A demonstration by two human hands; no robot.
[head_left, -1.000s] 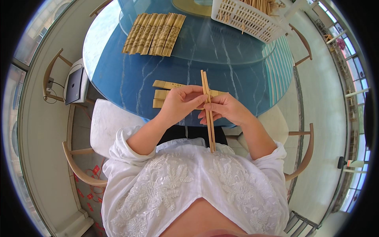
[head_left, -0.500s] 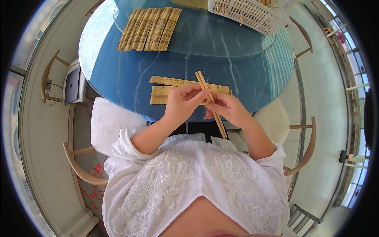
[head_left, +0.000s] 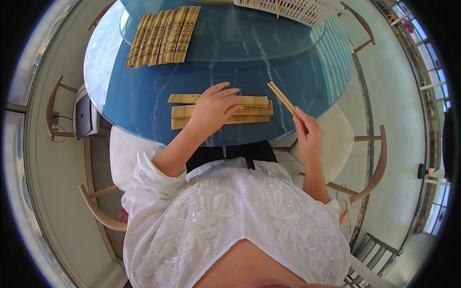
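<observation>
A pair of wooden chopsticks [head_left: 283,99] is pinched in my right hand [head_left: 309,134], their far ends slanting up and to the left over the table. Over the near part of the table, my left hand [head_left: 213,109] has its fingers stretched out and holds nothing. Beneath it lie several flat tan paper chopstick sleeves [head_left: 180,124], side by side and partly covered by the hand. I cannot tell whether the left fingers touch the top sleeve [head_left: 254,101].
Several printed sleeves [head_left: 165,36] lie in a fanned row at the far left. A white plastic basket [head_left: 293,10] holding chopsticks stands at the far edge. The blue table [head_left: 144,110] carries a raised glass turntable [head_left: 225,45]. Chairs stand around, one bearing a laptop [head_left: 83,116].
My hands have parted. The right hand has moved right with the chopsticks; the left has let go of them and opened over the sleeves.
</observation>
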